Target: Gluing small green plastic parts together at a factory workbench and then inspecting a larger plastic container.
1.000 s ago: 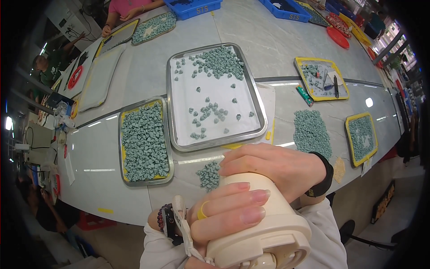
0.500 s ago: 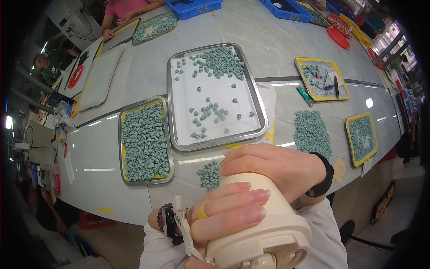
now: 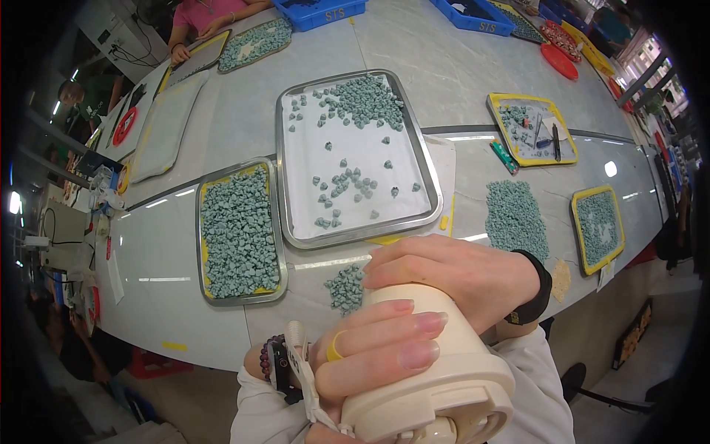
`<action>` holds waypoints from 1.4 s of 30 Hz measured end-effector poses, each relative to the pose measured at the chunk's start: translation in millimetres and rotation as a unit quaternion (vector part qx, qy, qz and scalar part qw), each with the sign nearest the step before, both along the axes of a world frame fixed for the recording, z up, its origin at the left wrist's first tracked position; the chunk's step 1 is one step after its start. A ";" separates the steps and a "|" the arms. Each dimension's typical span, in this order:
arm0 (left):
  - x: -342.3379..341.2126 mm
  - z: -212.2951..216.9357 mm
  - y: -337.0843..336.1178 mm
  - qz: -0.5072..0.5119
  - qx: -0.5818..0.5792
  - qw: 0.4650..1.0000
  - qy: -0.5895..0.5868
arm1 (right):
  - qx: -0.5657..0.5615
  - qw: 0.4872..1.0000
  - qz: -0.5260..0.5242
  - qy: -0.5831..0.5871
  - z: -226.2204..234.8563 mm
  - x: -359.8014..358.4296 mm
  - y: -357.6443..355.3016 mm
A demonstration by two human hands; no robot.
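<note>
A cream tumbler lies tilted between my two hands, its lid toward me and its base pointing away. My left hand, with a yellow ring on a finger, is wrapped round the tumbler's left side near the lid. A pale carrying strap hangs beside my left wrist. Over the base end, my right hand is closed round the tumbler from above; some of its fingers are hidden. Just beyond the hands, a small heap of grey-green pieces sits on the table.
A metal tray lined with white holds scattered grey-green pieces. Left of it stands a smaller full tray. On the right are a loose pile and two yellow-edged trays, one with tools. Blue bins and a person in pink stand far off.
</note>
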State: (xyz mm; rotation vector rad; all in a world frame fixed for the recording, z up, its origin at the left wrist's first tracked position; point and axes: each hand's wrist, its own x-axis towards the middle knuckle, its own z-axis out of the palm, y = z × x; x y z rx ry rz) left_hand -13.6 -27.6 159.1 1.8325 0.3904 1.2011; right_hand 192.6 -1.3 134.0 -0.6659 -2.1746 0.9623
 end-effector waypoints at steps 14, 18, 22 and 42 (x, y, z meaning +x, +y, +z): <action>-6.7 1.5 5.3 -0.036 -0.024 0.999 0.023 | -0.001 1.000 -0.003 -0.010 0.7 0.1 -0.6; -0.9 3.4 0.6 0.004 -0.003 1.000 0.024 | 0.002 1.000 -0.002 -0.005 0.3 0.0 -0.4; -2.5 0.9 4.4 -0.011 0.015 1.000 0.014 | 0.004 1.000 0.000 -0.002 0.1 -0.4 -0.3; 4.0 -5.1 3.6 0.013 0.067 0.997 -0.040 | 0.006 1.000 0.001 -0.004 1.5 -0.2 0.4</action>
